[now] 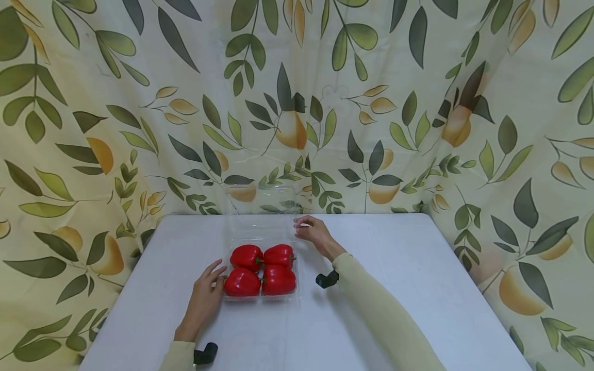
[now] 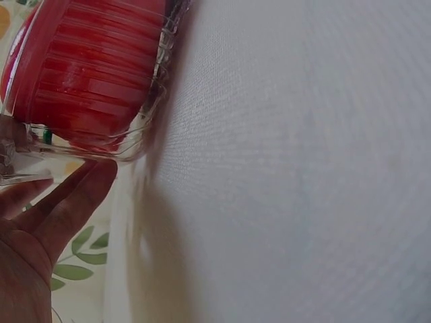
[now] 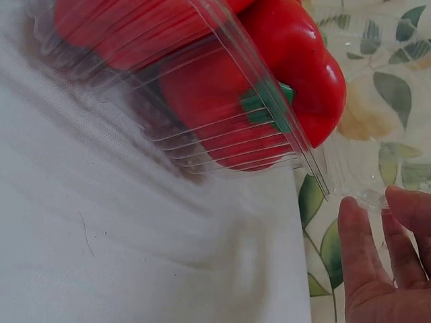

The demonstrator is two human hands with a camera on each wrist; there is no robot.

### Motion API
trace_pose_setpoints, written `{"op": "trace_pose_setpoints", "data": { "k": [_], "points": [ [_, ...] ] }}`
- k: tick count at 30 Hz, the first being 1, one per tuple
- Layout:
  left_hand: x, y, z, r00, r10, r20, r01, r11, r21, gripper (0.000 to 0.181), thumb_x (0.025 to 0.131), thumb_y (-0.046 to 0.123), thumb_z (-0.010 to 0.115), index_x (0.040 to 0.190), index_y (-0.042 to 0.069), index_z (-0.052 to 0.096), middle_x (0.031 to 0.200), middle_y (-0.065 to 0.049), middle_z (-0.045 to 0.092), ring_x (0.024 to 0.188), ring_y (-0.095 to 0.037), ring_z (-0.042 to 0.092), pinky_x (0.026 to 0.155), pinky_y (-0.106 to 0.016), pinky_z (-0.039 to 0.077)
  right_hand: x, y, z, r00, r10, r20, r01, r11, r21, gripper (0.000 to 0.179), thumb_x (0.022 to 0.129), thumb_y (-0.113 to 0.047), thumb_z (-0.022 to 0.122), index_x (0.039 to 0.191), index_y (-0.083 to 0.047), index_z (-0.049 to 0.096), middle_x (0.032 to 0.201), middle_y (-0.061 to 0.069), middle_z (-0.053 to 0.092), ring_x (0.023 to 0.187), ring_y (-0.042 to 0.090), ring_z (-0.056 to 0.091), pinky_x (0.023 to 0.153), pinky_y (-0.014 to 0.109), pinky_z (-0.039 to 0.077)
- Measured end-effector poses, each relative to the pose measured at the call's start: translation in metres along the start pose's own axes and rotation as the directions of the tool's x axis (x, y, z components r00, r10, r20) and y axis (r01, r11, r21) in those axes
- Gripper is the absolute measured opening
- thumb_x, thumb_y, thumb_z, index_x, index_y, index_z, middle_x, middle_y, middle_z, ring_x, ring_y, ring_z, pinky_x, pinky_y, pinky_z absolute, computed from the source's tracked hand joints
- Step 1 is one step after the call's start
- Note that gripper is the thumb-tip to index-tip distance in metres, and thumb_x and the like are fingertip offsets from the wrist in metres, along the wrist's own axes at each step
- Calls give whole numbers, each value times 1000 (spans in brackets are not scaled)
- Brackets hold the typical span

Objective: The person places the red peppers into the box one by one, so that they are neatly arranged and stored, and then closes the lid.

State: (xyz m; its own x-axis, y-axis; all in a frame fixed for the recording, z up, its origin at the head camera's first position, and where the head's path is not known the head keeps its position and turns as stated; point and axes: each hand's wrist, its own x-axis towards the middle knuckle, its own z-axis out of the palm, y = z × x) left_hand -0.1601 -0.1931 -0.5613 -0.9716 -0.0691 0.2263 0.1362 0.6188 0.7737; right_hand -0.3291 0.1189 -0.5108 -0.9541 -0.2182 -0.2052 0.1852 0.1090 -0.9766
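Observation:
Four-sided and clear, a plastic clamshell container (image 1: 298, 288) lies on the table with its lid (image 1: 262, 226) raised at the back. Several red bell peppers (image 1: 243, 282) fill its base in two rows; a green stem (image 3: 269, 104) shows in the right wrist view. My left hand (image 1: 204, 296) is at the container's left side, fingers fairly straight, fingertips (image 2: 101, 173) right at the clear wall. At the back right, my right hand (image 1: 317, 234) pinches the lid's edge near the hinge between thumb and fingers (image 3: 353, 229).
A white-covered table (image 1: 394, 268) extends to both sides of the container. Behind it hangs a leaf-and-fruit patterned curtain (image 1: 343, 118), close to the raised lid. Each wrist carries a small black camera (image 1: 327, 279).

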Motion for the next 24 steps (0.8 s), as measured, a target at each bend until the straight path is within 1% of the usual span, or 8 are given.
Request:
{"op": "trace_pose_setpoints", "data": {
  "k": [4, 9, 12, 15, 17, 20, 22, 24],
  "points": [
    [0, -1, 0, 1000, 8, -6, -8, 1000, 10, 33, 98, 8, 55, 130, 1, 62, 148, -11, 49, 112, -30, 68, 88, -38, 59, -2, 0, 0, 1000, -12, 3, 13, 999, -36, 25, 92, -6, 64, 118, -4, 61, 140, 10, 56, 124, 36, 59, 98, 38, 56],
    [0, -1, 0, 1000, 11, -3, -11, 1000, 12, 33, 98, 8, 55, 129, 1, 62, 148, -11, 49, 112, -30, 67, 88, -38, 59, -2, 2, 0, 1000, -24, -7, 24, 999, -34, 26, 92, -7, 64, 118, -3, 61, 138, 8, 58, 123, 35, 60, 95, 35, 58],
    [1, 2, -3, 1000, -4, -6, 4, 1000, 23, 35, 97, 10, 56, 131, 2, 61, 149, -11, 48, 118, -32, 64, 89, -39, 59, -3, 3, 0, 999, -27, -17, 26, 999, -32, 25, 92, -7, 64, 117, -3, 61, 137, 7, 59, 123, 33, 61, 94, 34, 58],
    [3, 6, -7, 1000, -7, -27, 9, 999, 50, 37, 97, 10, 57, 133, 4, 59, 151, -11, 45, 122, -34, 61, 90, -43, 58, -6, 2, 1, 999, -34, -25, 34, 999, -31, 22, 92, -7, 64, 114, -4, 62, 137, 7, 59, 122, 31, 62, 95, 34, 58],
    [7, 9, -11, 998, 19, -57, -15, 998, 65, 38, 96, 9, 58, 133, 4, 59, 151, -13, 45, 126, -36, 58, 92, -46, 57, -7, 2, 1, 999, -42, -30, 41, 999, -32, 20, 92, -6, 63, 112, -5, 63, 137, 7, 60, 120, 30, 63, 95, 34, 57],
    [15, 14, -18, 993, 76, -94, -69, 995, 76, 38, 95, 6, 58, 133, 4, 58, 149, -16, 47, 127, -38, 56, 94, -48, 55, -8, 3, 1, 997, -61, -36, 60, 998, -32, 15, 92, -5, 63, 107, -5, 64, 136, 8, 61, 118, 30, 64, 95, 35, 58],
    [21, 18, -22, 987, 104, -119, -99, 994, 54, 39, 94, 4, 58, 133, 3, 58, 147, -18, 48, 130, -38, 53, 95, -51, 54, -8, 4, 0, 997, -68, -39, 66, 997, -39, 12, 93, -5, 63, 105, -5, 64, 136, 8, 61, 118, 30, 64, 94, 34, 58],
    [27, 22, -24, 984, 108, -141, -105, 994, 27, 41, 95, 4, 57, 136, 5, 55, 146, -18, 49, 128, -38, 54, 95, -52, 54, -7, 4, 0, 996, -77, -38, 76, 996, -44, 11, 93, -4, 63, 103, -6, 64, 136, 8, 61, 119, 32, 63, 94, 34, 58]
  ]
}}
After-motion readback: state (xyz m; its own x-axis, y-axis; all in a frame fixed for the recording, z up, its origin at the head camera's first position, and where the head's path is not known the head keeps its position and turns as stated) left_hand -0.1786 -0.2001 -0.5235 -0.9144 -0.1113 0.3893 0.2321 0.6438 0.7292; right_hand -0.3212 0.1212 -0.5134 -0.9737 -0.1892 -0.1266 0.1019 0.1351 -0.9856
